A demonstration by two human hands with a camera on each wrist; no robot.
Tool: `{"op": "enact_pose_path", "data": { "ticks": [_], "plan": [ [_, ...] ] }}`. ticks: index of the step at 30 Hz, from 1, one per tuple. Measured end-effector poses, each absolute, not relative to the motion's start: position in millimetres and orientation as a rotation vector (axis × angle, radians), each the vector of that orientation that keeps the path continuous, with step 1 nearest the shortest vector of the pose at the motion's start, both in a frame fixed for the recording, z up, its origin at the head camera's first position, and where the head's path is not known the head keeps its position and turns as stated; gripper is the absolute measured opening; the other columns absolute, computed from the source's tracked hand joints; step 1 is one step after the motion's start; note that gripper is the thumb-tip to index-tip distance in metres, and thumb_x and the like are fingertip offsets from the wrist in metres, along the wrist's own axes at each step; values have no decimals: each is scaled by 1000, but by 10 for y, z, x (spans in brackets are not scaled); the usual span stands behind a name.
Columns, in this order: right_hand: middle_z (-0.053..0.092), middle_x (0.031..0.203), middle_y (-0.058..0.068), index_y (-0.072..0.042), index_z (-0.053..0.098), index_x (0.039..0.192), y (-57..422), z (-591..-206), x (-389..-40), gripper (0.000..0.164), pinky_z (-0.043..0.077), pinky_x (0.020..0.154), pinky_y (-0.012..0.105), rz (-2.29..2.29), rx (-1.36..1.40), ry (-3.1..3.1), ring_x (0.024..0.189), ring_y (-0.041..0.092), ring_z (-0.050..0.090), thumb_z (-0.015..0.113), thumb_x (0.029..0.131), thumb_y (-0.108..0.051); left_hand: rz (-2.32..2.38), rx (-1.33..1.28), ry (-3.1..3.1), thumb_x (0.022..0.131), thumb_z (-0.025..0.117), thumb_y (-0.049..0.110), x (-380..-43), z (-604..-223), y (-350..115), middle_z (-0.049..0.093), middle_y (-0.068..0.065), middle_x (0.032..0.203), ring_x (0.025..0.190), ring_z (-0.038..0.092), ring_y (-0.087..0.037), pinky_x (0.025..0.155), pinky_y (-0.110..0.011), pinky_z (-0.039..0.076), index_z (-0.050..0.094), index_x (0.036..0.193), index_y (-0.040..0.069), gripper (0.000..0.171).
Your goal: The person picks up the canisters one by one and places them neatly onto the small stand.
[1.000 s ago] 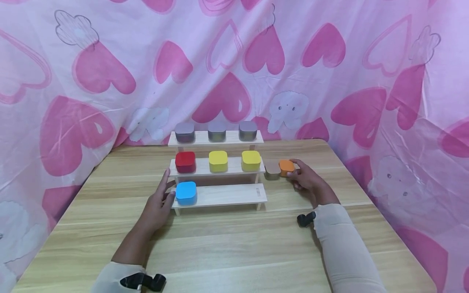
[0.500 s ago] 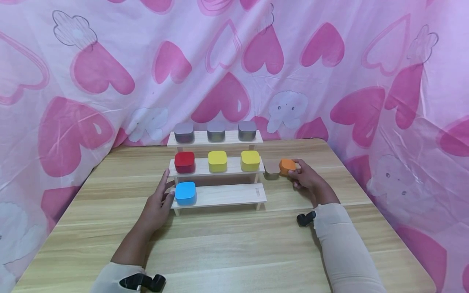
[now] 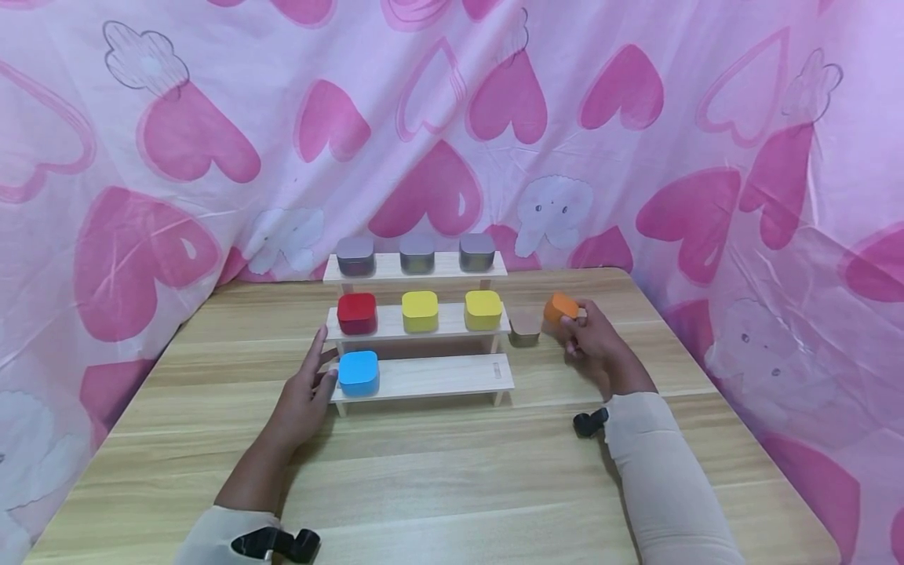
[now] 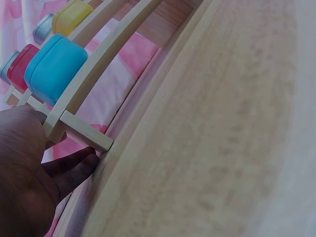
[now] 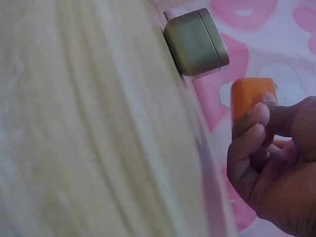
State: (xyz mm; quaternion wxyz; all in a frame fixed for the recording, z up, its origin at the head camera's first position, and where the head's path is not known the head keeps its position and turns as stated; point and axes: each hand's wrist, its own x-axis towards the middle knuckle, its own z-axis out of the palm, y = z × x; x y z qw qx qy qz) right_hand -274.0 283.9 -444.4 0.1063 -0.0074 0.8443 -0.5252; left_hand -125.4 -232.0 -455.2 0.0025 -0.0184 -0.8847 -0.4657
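My left hand (image 3: 304, 396) rests at the left end of a tiered wooden rack (image 3: 438, 378), its index finger extended and its thumb beside the blue tin (image 3: 359, 373) on the lowest shelf. In the left wrist view, the lower fingers (image 4: 74, 170) reach out straight by the rack's leg (image 4: 89, 133). My right hand (image 3: 596, 345) pinches a small orange rounded-square tin (image 3: 561, 308) between thumb and fingers, tilted and raised beside the rack. Just left of it, a grey-gold tin (image 3: 525, 328) stands on the table; in the right wrist view this metallic tin (image 5: 195, 43) shows a lid seam.
On the middle shelf sit a red tin (image 3: 357, 313) and two yellow tins, one in the middle (image 3: 420, 311) and one at the right (image 3: 483, 310). The top shelf (image 3: 385, 267) carries three grey tins. Behind the wooden table (image 3: 452, 479) hangs a pink heart-patterned cloth (image 3: 282, 71).
The orange tin has come up from beside the grey-gold tin, moved slightly right and tipped in my right hand. My left hand has stayed at the rack's end.
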Motion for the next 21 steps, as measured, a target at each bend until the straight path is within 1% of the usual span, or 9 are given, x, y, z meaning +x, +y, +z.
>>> {"op": "enact_pose_path", "data": {
  "ticks": [6, 8, 11, 15, 21],
  "plan": [
    [57, 77, 1, -7, 21, 164, 2742, -4311, -2679, 56, 47, 55, 27, -1572, -52, 2507, 58, 13, 55, 47, 119, -27, -1461, -51, -2781, 116, 50, 18, -1258, -4549, -2323, 37, -18, 177, 154, 48, -54, 121, -64, 45, -14, 168, 57, 92],
    [58, 77, 2, -5, 23, 162, 2708, -4253, -2663, 54, 48, 55, 26, -1580, -61, 2526, 58, 12, 55, 47, 118, -27, -1460, -47, -2784, 116, 50, 19, -1263, -4545, -2321, 37, -17, 178, 155, 47, -53, 121, -64, 45, -14, 168, 58, 91],
    [62, 82, 2, -2, 24, 158, 2665, -4177, -2650, 52, 48, 55, 25, -1620, -55, 2541, 58, 11, 55, 48, 118, -26, -1463, -47, -2783, 116, 51, 19, -1267, -4544, -2320, 37, -17, 178, 155, 47, -53, 121, -63, 46, -14, 168, 58, 92],
    [64, 90, 0, -3, 22, 160, 2613, -4089, -2629, 53, 48, 56, 24, -1682, -59, 2523, 58, 10, 54, 47, 118, -26, -1462, -57, -2777, 116, 50, 18, -1269, -4548, -2326, 37, -17, 177, 154, 48, -53, 121, -64, 45, -13, 168, 58, 91],
    [64, 93, 2, -1, 23, 162, 2511, -3943, -2567, 56, 46, 55, 22, -1747, -84, 2509, 55, 8, 50, 48, 118, -25, -1462, -62, -2778, 116, 50, 18, -1259, -4555, -2328, 37, -18, 177, 154, 48, -54, 121, -64, 45, -14, 168, 57, 91]
  ]
}}
